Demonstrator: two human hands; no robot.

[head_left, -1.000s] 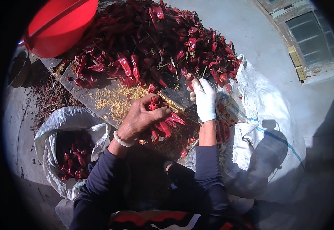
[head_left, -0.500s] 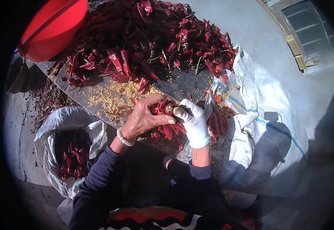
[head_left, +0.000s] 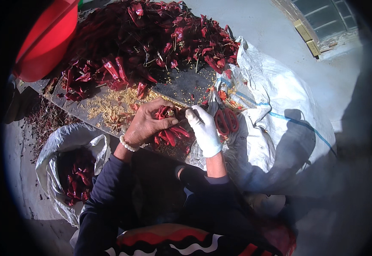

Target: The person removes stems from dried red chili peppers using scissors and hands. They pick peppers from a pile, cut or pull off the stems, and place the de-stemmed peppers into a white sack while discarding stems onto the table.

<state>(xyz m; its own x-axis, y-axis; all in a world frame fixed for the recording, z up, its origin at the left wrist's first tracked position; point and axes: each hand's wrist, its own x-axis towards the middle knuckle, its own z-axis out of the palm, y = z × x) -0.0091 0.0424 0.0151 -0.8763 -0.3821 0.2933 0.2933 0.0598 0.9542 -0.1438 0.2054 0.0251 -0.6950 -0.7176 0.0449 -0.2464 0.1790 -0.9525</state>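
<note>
My bare left hand [head_left: 145, 124] is closed around a bunch of dried red chillies [head_left: 169, 128] at the near edge of a dark board [head_left: 186, 83]. My right hand [head_left: 204, 128], in a white glove, pinches the top of the same bunch, touching the left fingers. Red-handled scissors [head_left: 224, 119] lie just right of the gloved hand on the white sack. A big heap of dried red chillies [head_left: 151, 38] covers the far part of the board. Yellow seeds [head_left: 109, 106] are scattered beside my left hand.
A white sack [head_left: 73, 170] partly filled with chillies stands at the lower left. A red basin [head_left: 47, 40] sits at the upper left. A white woven sack [head_left: 279, 111] spreads to the right on the concrete ground. A window frame [head_left: 322, 25] is at the upper right.
My gloved right hand came back from the chilli heap and joined the left hand on the bunch. The scissors now lie on the white sack.
</note>
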